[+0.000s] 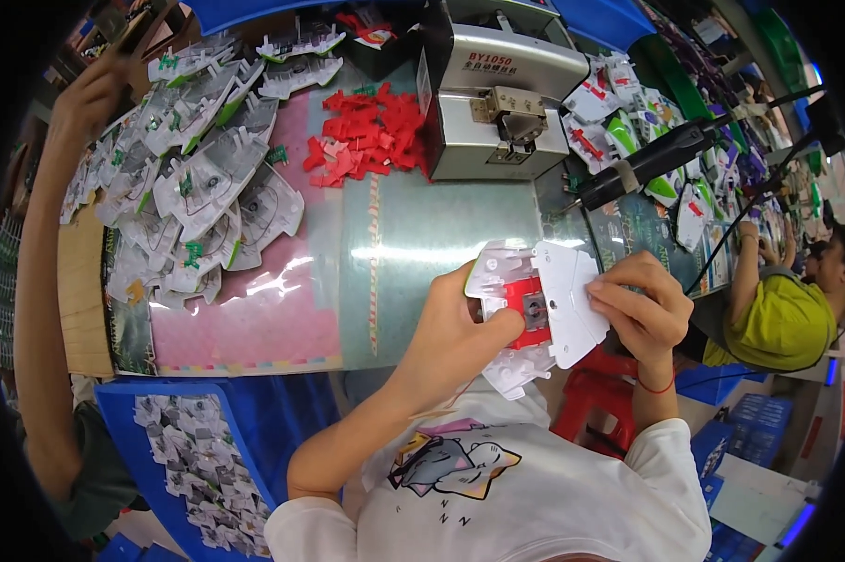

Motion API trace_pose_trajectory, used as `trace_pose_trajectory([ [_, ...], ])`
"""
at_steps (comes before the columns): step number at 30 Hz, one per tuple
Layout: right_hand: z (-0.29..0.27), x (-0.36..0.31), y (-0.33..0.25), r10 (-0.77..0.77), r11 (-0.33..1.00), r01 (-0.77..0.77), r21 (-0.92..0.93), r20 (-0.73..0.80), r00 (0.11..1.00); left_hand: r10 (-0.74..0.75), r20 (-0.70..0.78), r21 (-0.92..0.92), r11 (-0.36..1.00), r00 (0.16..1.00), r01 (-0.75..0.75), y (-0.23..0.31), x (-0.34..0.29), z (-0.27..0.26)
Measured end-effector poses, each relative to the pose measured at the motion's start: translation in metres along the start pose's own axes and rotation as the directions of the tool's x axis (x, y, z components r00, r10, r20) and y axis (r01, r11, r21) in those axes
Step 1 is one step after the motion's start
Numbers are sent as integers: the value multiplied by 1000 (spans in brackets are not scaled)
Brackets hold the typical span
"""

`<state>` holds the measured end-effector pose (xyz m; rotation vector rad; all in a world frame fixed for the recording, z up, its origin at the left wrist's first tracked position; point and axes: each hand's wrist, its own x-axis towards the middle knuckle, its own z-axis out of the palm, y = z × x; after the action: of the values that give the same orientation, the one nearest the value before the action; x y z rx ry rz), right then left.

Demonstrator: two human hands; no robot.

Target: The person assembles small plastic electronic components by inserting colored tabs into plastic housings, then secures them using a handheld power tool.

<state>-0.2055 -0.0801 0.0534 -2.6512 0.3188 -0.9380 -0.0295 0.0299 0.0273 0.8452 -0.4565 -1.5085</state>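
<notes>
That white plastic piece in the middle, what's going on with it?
A person holds the white plastic shell in both hands over the table edge. The left hand presses a thumb on its red insert; the right hand grips its right side. More white shells and red pieces lie piled behind.

A heap of red plastic clips [366, 136] lies far on the table, just left of a grey metal machine [497, 94]. White moulded shells [198, 178] pile up at far left.
</notes>
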Motion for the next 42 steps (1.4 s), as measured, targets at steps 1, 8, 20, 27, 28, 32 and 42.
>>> trace_pose_trajectory([
  [1, 1, 0, 0, 0, 1000, 0, -5, -1, 1000, -4, -1, 5, 1000, 1000, 4, 0, 0, -1],
  [8, 1, -2, -1, -27, 998, 29, -51, 31, 999, -37, -4, 62, 997, 999, 37, -3, 4, -3],
  [20, -4, 0, -5, 107, 994, -110, 8, 178, 978, -60, -9, 62, 996, 998, 61, -4, 1, -6],
  [27, 1, 4, -2, 231, 930, -325, 168, 420, 877, -103, -56, 27, 994, 993, 105, -6, -3, -8],
  [28, 1, 4, -3, 231, 905, -369, 212, 484, 844, -105, -52, 38, 993, 993, 107, -7, -4, -8],
  [32, 11, 5, -14, 292, 885, -423, 196, 474, 831, 63, -90, 235, 971, 994, -41, -13, -5, -9],
  [42, 26, -2, -17, 325, 871, -421, 254, 346, 880, 117, -77, 295, 951, 990, -89, -15, -4, -9],
])
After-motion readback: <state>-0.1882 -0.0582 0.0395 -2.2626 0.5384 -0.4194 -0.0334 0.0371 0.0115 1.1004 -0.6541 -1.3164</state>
